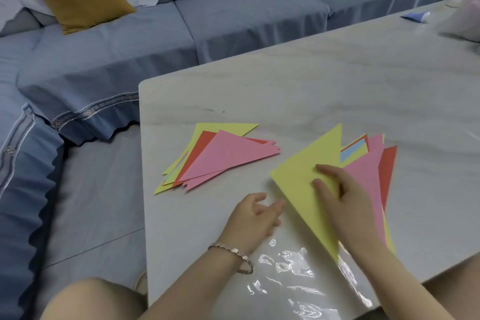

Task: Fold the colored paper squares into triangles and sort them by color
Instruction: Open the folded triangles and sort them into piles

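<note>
A yellow paper folded into a triangle (306,176) lies on top of a fanned stack of pink, red and blue papers (374,171) at the table's right. My right hand (342,202) presses flat on the yellow triangle with straight fingers. My left hand (255,218), wearing a bracelet, hovers just left of the triangle's lower edge with relaxed fingers, holding nothing. To the left lies a pile of folded triangles (220,156): pink on top, red and yellow beneath.
The marble-look table (311,86) has a clear plastic sleeve (291,275) near its front edge. A small blue object (415,17) and a pale bag (465,18) sit at the far right. A blue sofa (130,41) with a mustard cushion stands behind.
</note>
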{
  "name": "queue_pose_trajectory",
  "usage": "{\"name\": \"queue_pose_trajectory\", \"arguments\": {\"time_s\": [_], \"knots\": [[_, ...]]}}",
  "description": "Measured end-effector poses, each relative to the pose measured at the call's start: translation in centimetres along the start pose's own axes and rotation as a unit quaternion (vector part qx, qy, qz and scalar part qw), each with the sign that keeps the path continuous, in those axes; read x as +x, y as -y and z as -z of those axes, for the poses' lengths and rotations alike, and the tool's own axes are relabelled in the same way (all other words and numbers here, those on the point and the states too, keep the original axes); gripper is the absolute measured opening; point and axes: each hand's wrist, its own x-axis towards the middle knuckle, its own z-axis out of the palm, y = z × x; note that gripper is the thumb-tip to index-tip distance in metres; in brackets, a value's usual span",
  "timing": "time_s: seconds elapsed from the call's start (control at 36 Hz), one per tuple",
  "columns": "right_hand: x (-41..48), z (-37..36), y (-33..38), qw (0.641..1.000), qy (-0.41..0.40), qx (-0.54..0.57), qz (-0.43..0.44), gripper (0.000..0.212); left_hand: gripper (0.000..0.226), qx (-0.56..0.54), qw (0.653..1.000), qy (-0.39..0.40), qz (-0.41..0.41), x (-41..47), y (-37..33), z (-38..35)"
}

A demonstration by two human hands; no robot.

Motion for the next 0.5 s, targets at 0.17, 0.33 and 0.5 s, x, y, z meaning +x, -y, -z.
{"name": "queue_pose_trajectory", "arguments": {"time_s": [0.17,0.33,0.5], "knots": [[-2.4,-3.1,1.2,0.996,0.084,0.041,0.012,0.029,0.014,-0.173,0.983,0.004,0.055,-0.5,-0.2,-0.4],[-2.6,-3.4,-1.1,0.990,0.021,-0.128,0.052,0.045,0.017,0.193,0.976,-0.080,-0.061,2.0,1.3,3.4],[-2.6,-4.7,-3.8,0.920,0.134,-0.287,0.232,0.047,0.043,0.411,0.896,-0.119,-0.119,4.2,2.0,6.1]]}}
